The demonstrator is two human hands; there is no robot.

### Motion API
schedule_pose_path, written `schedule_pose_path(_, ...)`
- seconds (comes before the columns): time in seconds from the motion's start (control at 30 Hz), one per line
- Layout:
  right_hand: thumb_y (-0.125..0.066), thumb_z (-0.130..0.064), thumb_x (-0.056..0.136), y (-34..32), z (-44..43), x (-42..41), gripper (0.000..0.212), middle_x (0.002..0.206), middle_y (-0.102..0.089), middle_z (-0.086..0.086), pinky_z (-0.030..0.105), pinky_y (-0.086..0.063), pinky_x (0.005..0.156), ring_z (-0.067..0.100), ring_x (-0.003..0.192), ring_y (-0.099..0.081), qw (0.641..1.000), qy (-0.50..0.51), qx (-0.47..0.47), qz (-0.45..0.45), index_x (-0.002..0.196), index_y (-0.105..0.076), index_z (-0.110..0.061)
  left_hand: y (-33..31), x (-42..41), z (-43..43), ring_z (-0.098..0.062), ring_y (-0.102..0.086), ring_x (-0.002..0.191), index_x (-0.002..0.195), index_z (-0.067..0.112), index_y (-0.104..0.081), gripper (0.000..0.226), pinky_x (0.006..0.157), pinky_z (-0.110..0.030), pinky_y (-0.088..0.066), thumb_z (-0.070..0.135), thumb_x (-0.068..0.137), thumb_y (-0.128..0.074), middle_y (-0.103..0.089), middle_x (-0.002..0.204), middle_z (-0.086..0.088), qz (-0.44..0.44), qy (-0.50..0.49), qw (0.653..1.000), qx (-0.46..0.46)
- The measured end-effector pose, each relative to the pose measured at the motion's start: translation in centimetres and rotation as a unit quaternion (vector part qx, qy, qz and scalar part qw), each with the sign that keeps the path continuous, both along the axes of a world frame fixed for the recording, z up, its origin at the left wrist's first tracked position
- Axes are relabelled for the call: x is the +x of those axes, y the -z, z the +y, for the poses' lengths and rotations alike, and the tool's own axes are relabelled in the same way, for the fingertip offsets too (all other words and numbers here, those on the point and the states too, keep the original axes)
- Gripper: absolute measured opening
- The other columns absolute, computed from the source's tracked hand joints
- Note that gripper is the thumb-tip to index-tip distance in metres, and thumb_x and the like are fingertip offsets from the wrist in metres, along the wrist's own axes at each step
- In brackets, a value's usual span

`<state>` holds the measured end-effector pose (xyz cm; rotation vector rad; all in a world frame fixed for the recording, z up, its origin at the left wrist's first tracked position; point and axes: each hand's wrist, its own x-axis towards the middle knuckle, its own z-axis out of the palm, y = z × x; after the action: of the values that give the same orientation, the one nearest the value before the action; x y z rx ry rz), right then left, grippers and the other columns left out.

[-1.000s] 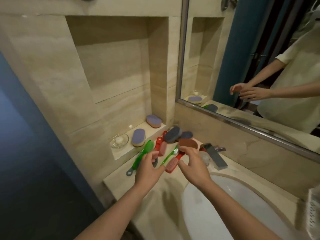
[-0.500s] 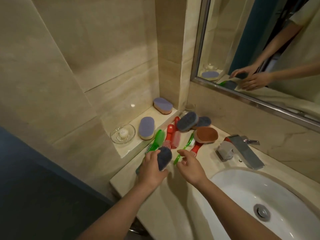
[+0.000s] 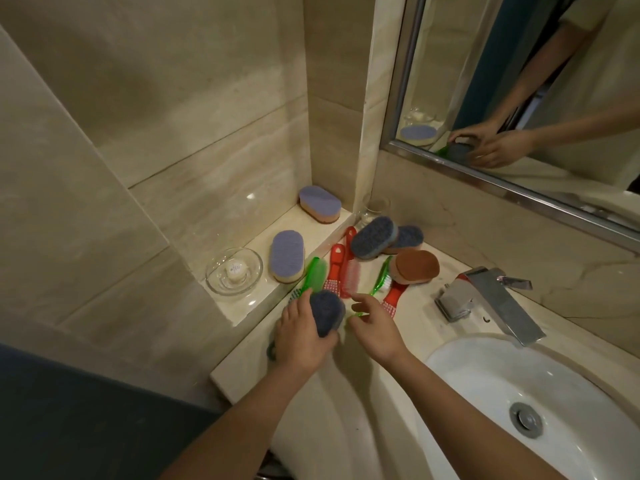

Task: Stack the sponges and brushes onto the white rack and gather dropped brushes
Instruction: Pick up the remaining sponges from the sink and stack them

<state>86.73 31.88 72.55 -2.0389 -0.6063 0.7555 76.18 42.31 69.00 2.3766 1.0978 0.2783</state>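
The wall mirror [image 3: 450, 81] hangs above and behind the chrome faucet [image 3: 485, 299] and reflects both hands. The white sink basin [image 3: 467, 368] lies directly in front of the faucet, with its metal drain [image 3: 526, 419] at the bottom.

Left of the faucet, a stone niche ledge [image 3: 298, 223] carries the far purple sponge [image 3: 320, 204] and the near purple sponge [image 3: 287, 256]. Farthest left from the faucet is a glass dish [image 3: 214, 285] holding one small white round piece [image 3: 234, 270].

The left hand [image 3: 301, 337], well left of the faucet, has its fingers curled round a dark blue-grey sponge [image 3: 325, 313], held just above the counter edge. The right hand [image 3: 375, 323], between that sponge and the faucet, is loosely spread. Its fingertips are at the handle end of a thin green brush [image 3: 379, 280]; whether they touch it cannot be told.

More pieces lie loose on the counter left of the faucet:
- A large blue-grey sponge [image 3: 374, 237] overlaps a smaller blue-grey sponge [image 3: 407, 237].
- A brown sponge [image 3: 417, 266] rests on a red brush [image 3: 394, 296].
- A second red brush [image 3: 336, 261] lies beside a pink-bristled red brush [image 3: 351, 277].
- A broad green brush [image 3: 317, 275] runs under the left hand.

A clear drinking glass [image 3: 372, 209] stands in the corner behind them; its contents cannot be told.
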Motion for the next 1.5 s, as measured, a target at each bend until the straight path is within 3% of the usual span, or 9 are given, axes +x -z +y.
schedule_pose_path(0.23,-0.047,-0.028,0.1,-2.5,2.1,-0.2,0.034,0.121,-0.06,-0.001,0.043,-0.048,0.1,0.018,0.109,-0.06,0.988,0.047,0.073,0.129,0.132,-0.048,-0.02,-2.4,0.9,0.7,-0.007,-0.057,0.104,0.133,0.047,-0.034,0.055,0.078,-0.026,-0.044,0.064,0.08,-0.03,-0.057,0.127,0.011,-0.168,-0.03,0.961,-0.218)
schedule_pose_path(0.37,-0.048,-0.034,0.099,-4.0,2.9,-0.4,0.03,0.114,-0.059,-0.015,0.043,-0.052,0.097,0.008,0.107,-0.059,0.958,0.039,0.141,0.245,0.13,-0.045,-0.035,-3.6,1.7,1.0,0.001,-0.051,0.104,0.14,0.038,-0.041,0.057,0.082,-0.017,-0.038,0.057,0.088,-0.027,-0.055,0.125,0.016,-0.204,-0.035,0.953,-0.222)
schedule_pose_path(0.6,-0.056,-0.032,0.096,-4.6,3.8,1.0,0.037,0.118,-0.061,-0.001,0.046,-0.055,0.091,0.018,0.105,-0.062,0.957,0.082,0.164,0.225,0.131,-0.046,-0.025,-5.9,2.8,3.5,-0.011,-0.062,0.102,0.117,0.029,-0.062,0.027,0.084,-0.033,-0.052,0.034,0.096,-0.046,-0.067,0.108,0.009,-0.197,-0.018,0.971,-0.135)
schedule_pose_path(0.77,-0.043,-0.035,0.102,-4.4,4.6,2.4,0.046,0.128,-0.052,0.0,0.028,-0.047,0.08,0.016,0.107,-0.055,0.971,0.107,0.129,0.169,0.144,-0.035,-0.019,-6.3,3.8,5.5,-0.022,-0.047,0.124,0.127,0.027,-0.057,0.04,0.103,-0.042,-0.041,0.022,0.087,-0.058,-0.05,0.133,0.003,-0.092,-0.003,0.996,-0.013)
schedule_pose_path(0.87,-0.044,-0.035,0.101,-4.1,5.0,2.9,0.047,0.131,-0.05,0.001,0.03,-0.043,0.087,0.018,0.111,-0.053,0.973,0.11,0.123,0.16,0.145,-0.033,-0.021,-6.3,4.6,6.5,-0.032,-0.017,0.145,0.142,0.029,-0.039,0.061,0.121,-0.05,-0.004,0.034,0.086,-0.061,-0.023,0.155,-0.006,0.028,0.01,0.998,0.047)
schedule_pose_path(0.93,-0.046,-0.034,0.1,-4.0,5.1,3.2,0.047,0.133,-0.05,0.003,0.032,-0.046,0.09,0.019,0.113,-0.053,0.973,0.115,0.119,0.159,0.144,-0.034,-0.02,-6.1,5.1,6.9,-0.039,-0.002,0.147,0.148,0.027,-0.028,0.07,0.115,-0.054,0.013,0.042,0.087,-0.058,-0.009,0.16,-0.01,0.108,0.023,0.99,0.086)
schedule_pose_path(1.2,-0.046,-0.034,0.1,-3.3,5.1,4.1,0.045,0.127,-0.051,0.001,0.04,-0.049,0.098,0.022,0.114,-0.055,0.973,0.12,0.107,0.168,0.142,-0.036,-0.022,-4.5,6.1,7.5,-0.048,0.003,0.145,0.15,0.033,-0.02,0.063,0.104,-0.061,0.026,0.045,0.094,-0.046,-0.004,0.162,-0.008,0.222,0.048,0.961,0.157)
schedule_pose_path(1.33,-0.047,-0.035,0.1,-2.8,5.1,4.3,0.044,0.127,-0.052,0.001,0.033,-0.05,0.087,0.019,0.108,-0.056,0.971,0.129,0.109,0.169,0.141,-0.038,-0.022,-4.1,6.1,7.9,-0.043,-0.01,0.144,0.148,0.036,-0.026,0.063,0.112,-0.058,0.016,0.043,0.092,-0.054,-0.018,0.157,-0.005,0.191,0.047,0.964,0.18)
schedule_pose_path(1.5,-0.047,-0.034,0.1,-2.7,5.3,4.3,0.045,0.127,-0.051,0.002,0.03,-0.047,0.085,0.019,0.108,-0.055,0.97,0.131,0.108,0.172,0.142,-0.037,-0.021,-3.2,6.1,8.2,-0.028,-0.027,0.129,0.136,0.034,-0.04,0.062,0.105,-0.038,-0.035,0.035,0.08,-0.068,-0.028,0.143,-0.002,0.13,0.071,0.975,0.168)
